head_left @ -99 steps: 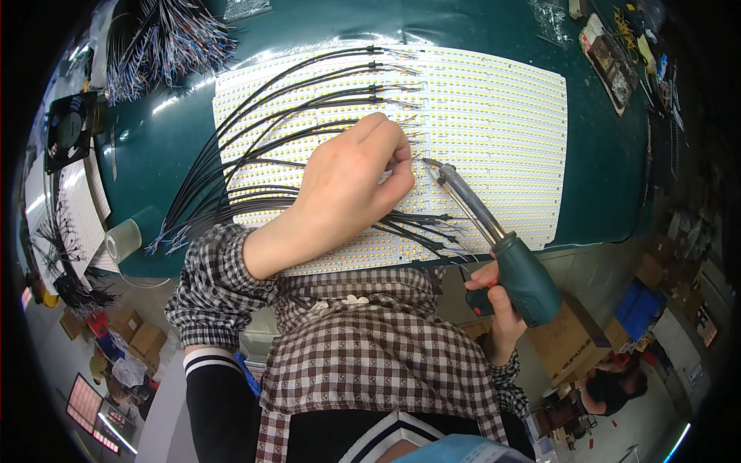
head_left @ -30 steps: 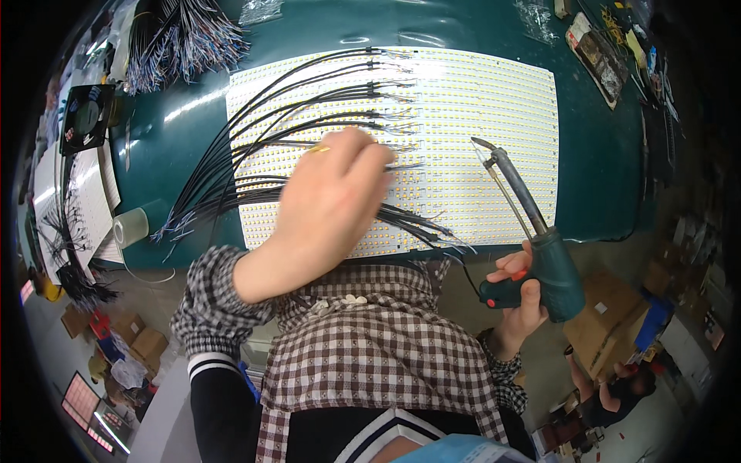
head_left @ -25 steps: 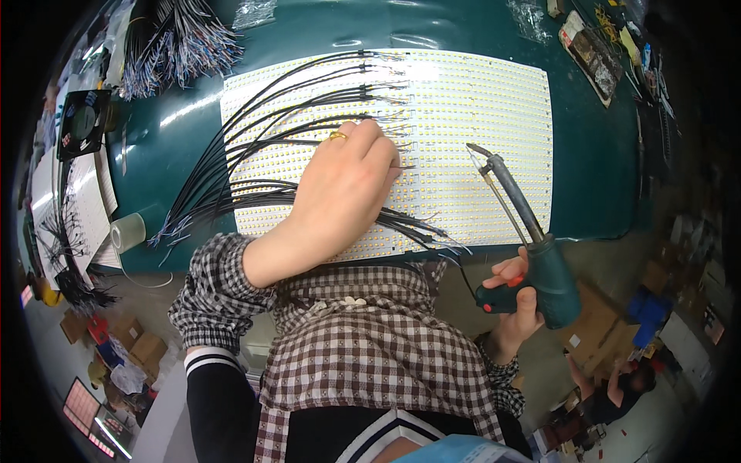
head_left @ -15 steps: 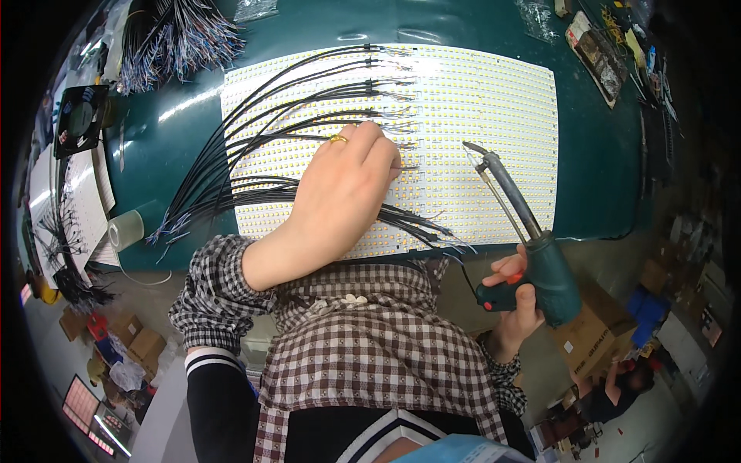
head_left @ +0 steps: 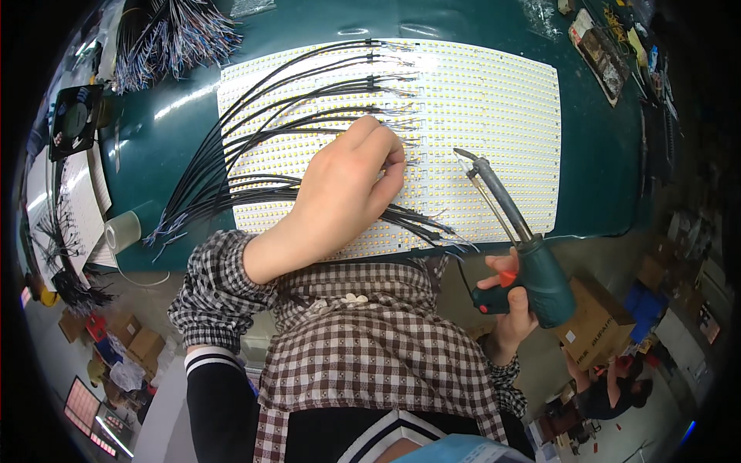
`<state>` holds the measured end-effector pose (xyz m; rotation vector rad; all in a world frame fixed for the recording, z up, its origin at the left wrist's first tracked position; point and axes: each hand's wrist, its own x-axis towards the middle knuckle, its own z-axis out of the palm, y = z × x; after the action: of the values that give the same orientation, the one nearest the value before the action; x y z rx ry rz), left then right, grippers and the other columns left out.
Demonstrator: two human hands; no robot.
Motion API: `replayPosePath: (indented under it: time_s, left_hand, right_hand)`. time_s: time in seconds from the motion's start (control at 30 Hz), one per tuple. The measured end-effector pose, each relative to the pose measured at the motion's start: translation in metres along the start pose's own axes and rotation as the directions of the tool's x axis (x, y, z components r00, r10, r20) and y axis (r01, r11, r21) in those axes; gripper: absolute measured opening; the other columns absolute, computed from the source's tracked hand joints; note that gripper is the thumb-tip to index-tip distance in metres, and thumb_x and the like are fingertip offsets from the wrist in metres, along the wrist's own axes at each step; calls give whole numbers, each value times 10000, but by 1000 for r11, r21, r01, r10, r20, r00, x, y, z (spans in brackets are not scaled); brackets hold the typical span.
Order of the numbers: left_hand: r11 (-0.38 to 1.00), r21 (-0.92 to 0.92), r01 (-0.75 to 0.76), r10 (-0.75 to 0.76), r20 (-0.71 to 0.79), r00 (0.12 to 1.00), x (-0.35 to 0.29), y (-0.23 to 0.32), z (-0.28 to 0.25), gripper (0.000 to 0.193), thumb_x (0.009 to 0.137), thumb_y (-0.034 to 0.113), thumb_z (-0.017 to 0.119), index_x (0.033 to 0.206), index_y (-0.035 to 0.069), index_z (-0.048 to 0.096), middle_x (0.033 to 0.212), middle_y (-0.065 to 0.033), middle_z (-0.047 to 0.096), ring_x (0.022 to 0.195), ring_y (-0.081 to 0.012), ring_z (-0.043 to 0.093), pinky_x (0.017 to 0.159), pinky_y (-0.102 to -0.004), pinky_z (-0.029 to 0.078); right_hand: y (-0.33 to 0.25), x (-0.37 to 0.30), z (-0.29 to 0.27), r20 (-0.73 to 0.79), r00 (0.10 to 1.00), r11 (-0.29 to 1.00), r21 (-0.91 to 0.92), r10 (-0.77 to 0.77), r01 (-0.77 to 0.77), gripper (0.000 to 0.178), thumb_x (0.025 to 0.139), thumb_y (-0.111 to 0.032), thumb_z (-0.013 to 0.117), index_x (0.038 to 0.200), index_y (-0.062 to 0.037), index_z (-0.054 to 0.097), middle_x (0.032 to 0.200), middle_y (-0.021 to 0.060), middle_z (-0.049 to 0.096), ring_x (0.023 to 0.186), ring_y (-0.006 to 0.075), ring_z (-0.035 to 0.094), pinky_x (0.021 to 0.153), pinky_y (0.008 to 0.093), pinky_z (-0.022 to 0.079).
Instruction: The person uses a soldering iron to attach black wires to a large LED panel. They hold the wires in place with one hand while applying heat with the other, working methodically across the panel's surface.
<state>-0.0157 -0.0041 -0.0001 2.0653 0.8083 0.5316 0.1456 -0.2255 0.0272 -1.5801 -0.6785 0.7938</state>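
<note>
My left hand is bent over the middle of a white LED panel, fingers pinched together at a black cable whose thin wire end pokes out beside them. The fingertips are partly hidden. Several black cables with bared coloured ends lie across the panel's left half, their right ends along its middle column. A second bundle of cables passes under my left wrist. To the right, my right hand is wrapped round the dark green grip of a soldering gun. Its tip is above the panel, apart from the wires.
The panel rests on a green tabletop. A large bunch of wires hangs over the far left, near a small black fan. A tape roll sits near the left edge, a grimy box at far right. Cartons stand behind; another person works there.
My left hand has rolled and its fingers have drawn up slightly, so the ring no longer shows. The soldering gun has shifted a little to the left.
</note>
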Motion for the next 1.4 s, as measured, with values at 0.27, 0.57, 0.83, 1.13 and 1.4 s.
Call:
replayPosePath:
  time_s: [0.27,0.57,0.83,1.13,1.4]
  left_hand:
    - [999,39,-2,3,-14,1000,1,-1,1,147,749,8,655,823,34,531,789,-110,527,661,-295,573,570,-390,458]
    - [999,32,-12,14,-40,999,1,-3,5,149,744,20,659,818,37,532,786,-108,532,663,-293,574,570,-388,462]
    - [999,49,-10,12,-44,999,-1,-3,6,147,744,26,661,817,42,535,788,-104,534,677,-290,574,583,-385,468]
    - [998,65,-8,12,-48,999,0,-2,5,139,752,10,675,813,42,554,789,-55,538,586,-182,549,526,-297,452]
    - [998,61,-4,5,-27,1000,0,-1,4,148,740,14,658,813,40,533,784,-102,529,671,-288,572,577,-382,465]
  right_hand:
    - [-1,-5,-2,101,991,996,1,90,-90,644,898,-350,625,1245,167,462,898,155,618,792,261,650,670,336,566]
    - [-2,-5,4,165,981,994,-43,105,-99,561,888,-300,648,1183,156,508,867,149,620,741,225,647,710,343,550]
    - [1,-6,5,147,984,994,25,100,-105,358,864,-190,680,1053,100,588,865,156,636,766,231,650,712,359,560]
    - [3,-5,5,127,987,987,107,103,-116,187,819,-16,713,967,70,636,843,153,671,770,244,655,716,372,562]
    - [-1,-4,3,147,982,993,-24,114,-112,626,892,-298,647,1232,189,449,919,165,622,794,252,650,695,353,565]
